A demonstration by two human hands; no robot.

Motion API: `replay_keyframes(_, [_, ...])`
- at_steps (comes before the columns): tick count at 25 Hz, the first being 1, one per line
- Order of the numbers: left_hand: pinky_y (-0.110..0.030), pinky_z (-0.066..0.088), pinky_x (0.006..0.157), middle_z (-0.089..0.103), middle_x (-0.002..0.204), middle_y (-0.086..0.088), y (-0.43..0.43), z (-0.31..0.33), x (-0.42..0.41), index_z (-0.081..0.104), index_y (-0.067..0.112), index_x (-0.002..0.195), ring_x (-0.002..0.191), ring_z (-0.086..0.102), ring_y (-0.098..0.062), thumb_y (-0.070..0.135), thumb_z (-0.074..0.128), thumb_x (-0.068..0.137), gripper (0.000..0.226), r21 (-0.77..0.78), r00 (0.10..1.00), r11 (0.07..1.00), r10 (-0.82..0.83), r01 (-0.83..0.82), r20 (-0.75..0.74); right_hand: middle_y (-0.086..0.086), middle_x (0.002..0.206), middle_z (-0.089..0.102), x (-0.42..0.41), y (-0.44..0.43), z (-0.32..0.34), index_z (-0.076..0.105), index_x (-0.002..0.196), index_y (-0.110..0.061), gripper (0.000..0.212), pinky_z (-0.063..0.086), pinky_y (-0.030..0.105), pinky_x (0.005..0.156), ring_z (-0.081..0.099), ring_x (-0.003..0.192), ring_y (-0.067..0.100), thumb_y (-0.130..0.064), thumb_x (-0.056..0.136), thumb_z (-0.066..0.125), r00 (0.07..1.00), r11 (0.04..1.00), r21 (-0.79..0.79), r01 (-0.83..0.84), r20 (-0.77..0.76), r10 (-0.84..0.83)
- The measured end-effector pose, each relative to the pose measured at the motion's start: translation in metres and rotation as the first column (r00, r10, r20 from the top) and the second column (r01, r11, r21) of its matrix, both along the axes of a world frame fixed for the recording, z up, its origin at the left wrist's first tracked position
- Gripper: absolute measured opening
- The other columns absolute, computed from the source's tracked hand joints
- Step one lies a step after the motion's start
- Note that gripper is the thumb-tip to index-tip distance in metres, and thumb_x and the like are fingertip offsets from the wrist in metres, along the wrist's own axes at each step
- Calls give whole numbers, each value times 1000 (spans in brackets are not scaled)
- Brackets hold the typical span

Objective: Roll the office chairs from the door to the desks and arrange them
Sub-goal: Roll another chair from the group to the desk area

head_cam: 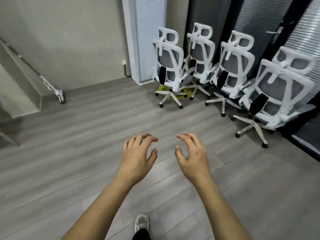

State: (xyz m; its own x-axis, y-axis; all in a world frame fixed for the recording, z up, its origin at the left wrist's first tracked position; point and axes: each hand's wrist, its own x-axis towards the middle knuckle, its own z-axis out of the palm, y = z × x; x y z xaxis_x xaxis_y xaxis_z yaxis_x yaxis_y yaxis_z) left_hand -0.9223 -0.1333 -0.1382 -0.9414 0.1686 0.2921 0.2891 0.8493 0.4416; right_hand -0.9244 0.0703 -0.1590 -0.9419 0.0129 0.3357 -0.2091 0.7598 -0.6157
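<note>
left hand (138, 153) and right hand (192, 153) both open, empty | four office chairs (223, 70) packed together (bases overlapping) | risk: pulling one likely snags a neighbour's castors

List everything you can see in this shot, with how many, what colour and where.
Office chairs: four, white frames with grey mesh, rowed along the dark glass wall, backs to camera.
Yellow item: one, on the floor under the leftmost chair; unclear what it is.
White cabinet unit: one, standing left of the chairs.
Wall socket: one, white, with a dark cable.
Floor: grey wood planks.
Shoe: one, grey, bottom centre.
Left hand: open, empty.
Right hand: open, empty.
</note>
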Motion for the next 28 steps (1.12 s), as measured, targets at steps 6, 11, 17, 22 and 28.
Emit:
replay_keyframes(6, [-32, 27, 104, 48, 136, 10, -45, 1, -240, 55, 35, 125, 124, 43, -16, 35, 54, 96, 30, 46, 998, 997, 59, -60, 20, -17, 135, 47, -249, -38, 2, 56, 130, -33, 37, 39, 39, 107, 46, 123, 8, -33, 93, 58, 1000, 1000, 6, -24, 8, 23])
replay_keyframes(11, [-31, 26, 103, 47, 136, 11, -49, 16, -429, 55, 35, 125, 126, 41, -15, 34, 53, 96, 30, 46, 1000, 999, 19, -18, -14, -20, 139, 44, -429, -45, 14, 55, 131, -37, 37, 42, 40, 105, 47, 123, 7, -34, 94, 57, 1000, 1000, -27, 7, 9, -6])
replay_keyframes(17, [-31, 25, 102, 44, 145, 12, -48, 8, -671, 55, 36, 125, 130, 41, -17, 34, 52, 96, 29, 37, 1000, 999, 20, -21, 6, -19, 134, 48, -672, -32, -1, 57, 128, -35, 39, 44, 43, 106, 49, 127, 8, -34, 89, 57, 999, 996, -86, -3, -44, -1])
replay_keyframes(22, [-33, 26, 105, 43, 146, 12, -58, 17, -854, 53, 37, 128, 131, 40, -16, 33, 53, 96, 32, 34, 999, 999, 34, -35, 26, -15, 128, 55, -877, -38, 8, 60, 127, -32, 39, 43, 44, 104, 52, 123, 11, -35, 87, 56, 997, 993, -117, -26, -72, 18])
replay_keyframes(28, [-32, 27, 105, 46, 142, 12, -95, 11, -1057, 54, 36, 128, 130, 41, -14, 31, 52, 97, 32, 57, 998, 997, 42, -45, 49, -13, 126, 57, -1081, -58, 13, 61, 124, -30, 37, 45, 43, 101, 54, 120, 12, -27, 88, 60, 998, 995, -98, -10, -70, 3])
